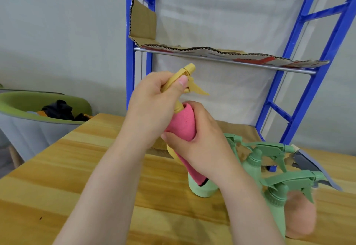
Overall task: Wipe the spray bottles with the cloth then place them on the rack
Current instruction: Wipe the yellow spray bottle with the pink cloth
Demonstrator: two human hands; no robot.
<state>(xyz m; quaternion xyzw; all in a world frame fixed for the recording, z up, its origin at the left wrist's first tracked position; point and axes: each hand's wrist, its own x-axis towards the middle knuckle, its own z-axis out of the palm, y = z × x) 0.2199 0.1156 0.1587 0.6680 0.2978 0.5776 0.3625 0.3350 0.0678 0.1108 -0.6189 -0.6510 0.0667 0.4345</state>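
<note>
A yellow spray bottle (189, 82) is held tilted above the wooden table, in front of the blue rack (312, 82). My left hand (154, 102) grips its yellow trigger head. My right hand (202, 138) is wrapped around the bottle's body with a pink cloth (183, 125) between palm and bottle, so most of the body is hidden. Several green spray bottles (273, 189) stand on the table to the right and below my right arm. A peach-coloured bottle (300, 217) stands at the lower right.
The rack's shelf (221, 60) is a metal bar topped with a sheet of cardboard (212, 51). More cardboard lies on the table at the rack's foot. A green chair (38, 108) with dark clothes on it stands left of the wooden table (77, 167).
</note>
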